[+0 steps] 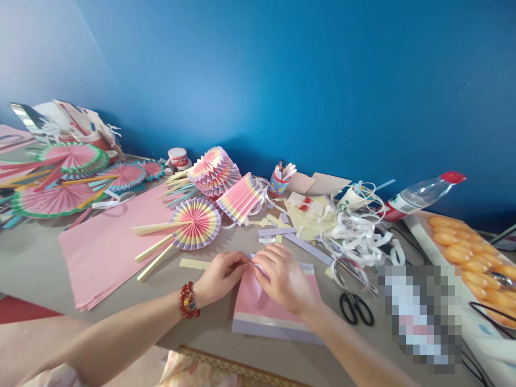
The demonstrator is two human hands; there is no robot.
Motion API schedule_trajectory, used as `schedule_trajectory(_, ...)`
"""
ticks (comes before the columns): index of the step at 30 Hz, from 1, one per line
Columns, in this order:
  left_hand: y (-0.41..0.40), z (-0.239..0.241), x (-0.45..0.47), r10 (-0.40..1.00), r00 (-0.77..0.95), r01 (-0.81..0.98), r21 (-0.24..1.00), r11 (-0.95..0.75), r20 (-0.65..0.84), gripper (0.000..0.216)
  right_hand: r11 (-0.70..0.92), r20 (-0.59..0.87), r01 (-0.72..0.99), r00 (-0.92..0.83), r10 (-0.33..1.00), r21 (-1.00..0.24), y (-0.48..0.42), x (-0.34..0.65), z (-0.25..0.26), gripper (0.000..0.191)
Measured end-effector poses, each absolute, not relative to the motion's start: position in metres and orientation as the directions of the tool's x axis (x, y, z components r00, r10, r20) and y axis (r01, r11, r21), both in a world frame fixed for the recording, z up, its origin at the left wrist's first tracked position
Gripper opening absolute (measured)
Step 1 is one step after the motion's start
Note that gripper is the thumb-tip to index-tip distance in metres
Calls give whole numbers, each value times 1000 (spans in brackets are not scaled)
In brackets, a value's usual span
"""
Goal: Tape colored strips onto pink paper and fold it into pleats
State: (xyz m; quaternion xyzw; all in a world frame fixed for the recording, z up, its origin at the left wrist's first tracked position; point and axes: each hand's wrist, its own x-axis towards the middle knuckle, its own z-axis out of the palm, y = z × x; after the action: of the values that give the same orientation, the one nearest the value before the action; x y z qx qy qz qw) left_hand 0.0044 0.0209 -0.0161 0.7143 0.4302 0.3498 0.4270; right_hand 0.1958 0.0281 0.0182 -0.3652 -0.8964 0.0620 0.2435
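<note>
A pink paper sheet with cream and lilac bands lies on the grey table in front of me. My left hand, a red bead bracelet on its wrist, pinches the sheet's far edge. Beside it, my right hand is closed on the same edge, fingertips close to the left ones. The edge between the fingers is partly hidden. Just beyond my left hand is a round pleated paper fan with cream sticks. A folded pleated paper piece leans behind it.
Black-handled scissors lie right of the sheet. Tangled white strips, a plastic bottle and a tray of orange oval things are on the right. Stacked pink paper and more fans fill the left. A pen cup stands near the blue wall.
</note>
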Motion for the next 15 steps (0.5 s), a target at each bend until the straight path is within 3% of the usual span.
schedule_trajectory(9,20,-15,5,915,386,323,912,-251,116,13,692,408,668,-571,712,-273,27,191,15,14)
schedule_trajectory(15,22,-16,2,934,350,339,919,-203,77,22,575,423,685,-405,811,-447,31,212,18,16)
